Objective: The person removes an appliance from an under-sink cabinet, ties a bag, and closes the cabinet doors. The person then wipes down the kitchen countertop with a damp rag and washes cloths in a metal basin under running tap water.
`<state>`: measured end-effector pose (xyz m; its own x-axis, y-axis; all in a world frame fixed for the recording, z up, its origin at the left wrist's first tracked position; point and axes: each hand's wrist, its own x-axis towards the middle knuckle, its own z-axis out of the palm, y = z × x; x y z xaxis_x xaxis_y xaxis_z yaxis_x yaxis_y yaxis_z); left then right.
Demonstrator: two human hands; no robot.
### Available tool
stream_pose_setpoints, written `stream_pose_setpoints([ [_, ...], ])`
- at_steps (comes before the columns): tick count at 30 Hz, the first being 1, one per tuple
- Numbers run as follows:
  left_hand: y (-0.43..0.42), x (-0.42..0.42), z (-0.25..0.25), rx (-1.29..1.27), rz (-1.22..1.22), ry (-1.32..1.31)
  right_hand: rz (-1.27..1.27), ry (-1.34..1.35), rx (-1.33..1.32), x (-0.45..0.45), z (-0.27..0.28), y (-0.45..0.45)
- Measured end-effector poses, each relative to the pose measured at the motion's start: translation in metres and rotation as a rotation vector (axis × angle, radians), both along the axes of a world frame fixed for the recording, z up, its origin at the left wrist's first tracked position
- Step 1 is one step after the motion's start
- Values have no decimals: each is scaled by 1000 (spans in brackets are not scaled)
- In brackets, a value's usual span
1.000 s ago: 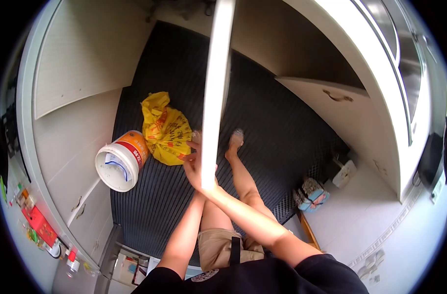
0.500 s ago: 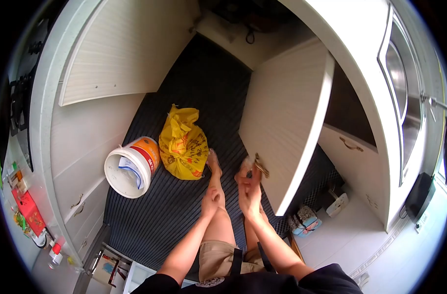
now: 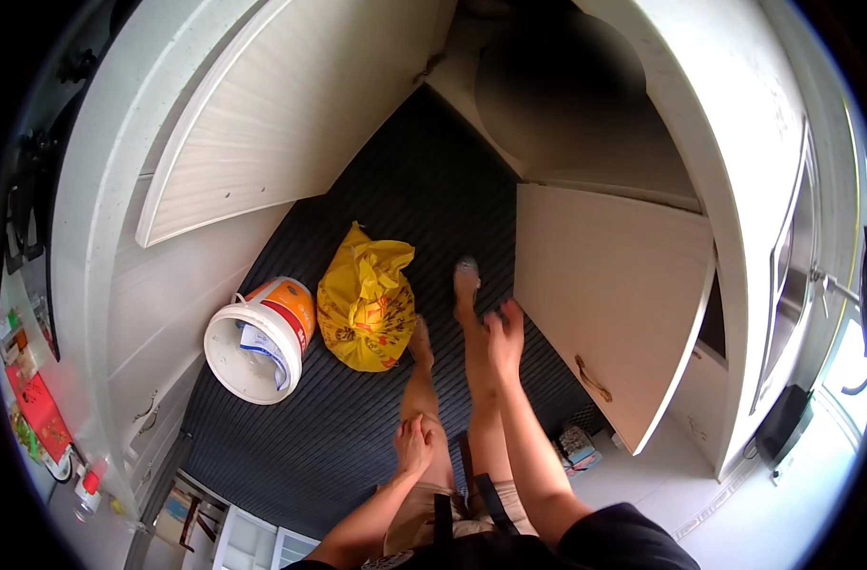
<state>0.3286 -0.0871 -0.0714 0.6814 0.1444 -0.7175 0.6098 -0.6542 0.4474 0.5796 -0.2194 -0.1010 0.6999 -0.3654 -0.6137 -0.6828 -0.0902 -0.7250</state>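
While both hands are relaxed and carry nothing visible, the right hand is the nearer to the open right-hand cabinet door. Its fingers are bent and parted, level with the lower end of the door's free edge; a narrow gap seems to separate them, though contact at the fingertips cannot be fully excluded. The door lies to the right of both hands, its long free edge slanting down and rightward across the view. The curved metal pull handle, set near the upper end of that edge and roughly parallel to it, is right of the right hand and closer to the wearer's body. The left hand, loosely curled, lies over the left knee, well apart from the door. Forward and left of the hands, a knotted yellow plastic bag sits on the black ribbed floor mat, just beside a tipped white bucket with an orange-and-red label.
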Motion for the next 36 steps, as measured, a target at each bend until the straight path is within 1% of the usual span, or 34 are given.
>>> stream_pose_setpoints([
  [1,-3,2,-2,-1,2,-3,62,-95,3,24,-41,-4],
  [2,-6,6,-3,-1,4,-9,160,-112,-43,60,-66,-6],
  [3,-10,12,-5,0,9,-16,215,-286,-194,90,-117,-10],
  [4,-13,21,-3,31,36,-9,46,-77,52,147,-78,10],
  [5,-18,33,2,62,65,-3,87,-76,18,186,-108,6],
  [6,-23,41,3,92,91,7,186,-159,-128,221,-155,-8],
  [7,-30,32,-7,103,66,-17,239,-120,-268,257,-166,-10],
  [8,-36,31,-9,85,87,3,291,-85,-409,288,-168,-9],
  [10,-48,39,-13,46,133,39,178,25,-280,340,-157,-3],
  [12,-56,53,-5,58,156,87,219,17,-193,367,-134,2],
  [13,-59,57,-3,63,162,97,238,14,-148,377,-132,4],
  [16,-65,60,-3,88,162,130,217,121,82,405,-154,-1],
  [18,-66,61,-4,95,166,150,122,145,75,414,-163,3],
  [19,-66,60,-4,93,174,164,72,160,70,414,-167,2],
  [22,-62,55,-2,81,222,185,1,-20,26,387,-165,13],
  [23,-60,55,-2,77,244,183,-8,-34,81,373,-175,10],
  [25,-54,57,-1,59,282,123,-29,-69,190,333,-189,3],
  [26,-51,60,-2,48,297,90,-50,-124,215,309,-180,6],
  [28,-37,88,5,-25,316,-84,-87,-214,246,248,-163,12],
  [29,-30,108,11,-62,323,-173,-56,-186,124,216,-174,5],
  [30,-24,132,18,-120,321,-249,-57,-224,97,182,-169,6],
  [31,-20,160,30,-177,315,-322,25,-200,90,143,-178,-5],
  [32,-22,189,48,-216,280,-423,49,-122,-72,103,-186,-11],
  [33,-28,218,70,-323,241,-547,72,-68,-140,69,-170,-12],
  [34,-30,246,94,-343,91,-600,26,26,-127,47,-125,-2],
  [36,-54,274,123,-525,-21,-829,54,86,-151,15,-30,3],
])
